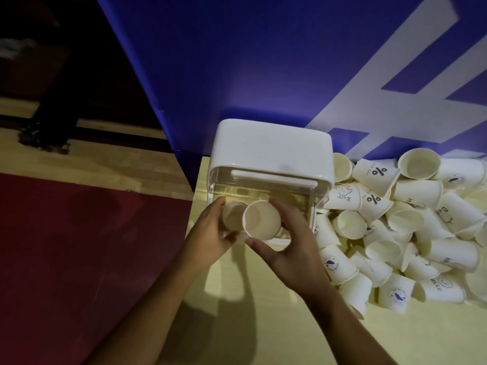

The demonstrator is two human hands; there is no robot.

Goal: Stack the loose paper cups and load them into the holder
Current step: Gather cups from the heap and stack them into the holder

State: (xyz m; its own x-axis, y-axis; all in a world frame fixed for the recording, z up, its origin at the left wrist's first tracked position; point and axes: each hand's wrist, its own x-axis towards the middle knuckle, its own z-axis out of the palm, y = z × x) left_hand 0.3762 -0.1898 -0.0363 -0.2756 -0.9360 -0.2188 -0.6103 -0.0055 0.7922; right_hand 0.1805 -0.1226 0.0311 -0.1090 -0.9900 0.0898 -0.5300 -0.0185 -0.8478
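A: Where are the cups just now?

B: One in each hand, held in front of the holder (268,164), at about seven o'clock from its white lid. The left hand (210,233) wraps a cup (233,216); the right hand (287,246) wraps another cup (261,219) just beside it at three o'clock, rims nearly touching. Fingers are curled round the cup walls, closed only as far as the walls allow.

A: Which way do they face?

B: Both mouths open up toward the camera, so each cup's long axis runs roughly up and down, bases away from view. The right cup leans a little toward the left one.

A: How should the nesting go?

B: I'd judge it best to lift one cup above the other, line up the two axes, then slide base into mouth. Hold lightly; thin paper dents if squeezed.

A: And the rest?

B: A loose pile of cups (400,233) lies on the table (263,325) at three o'clock from the hands, pointing every way.
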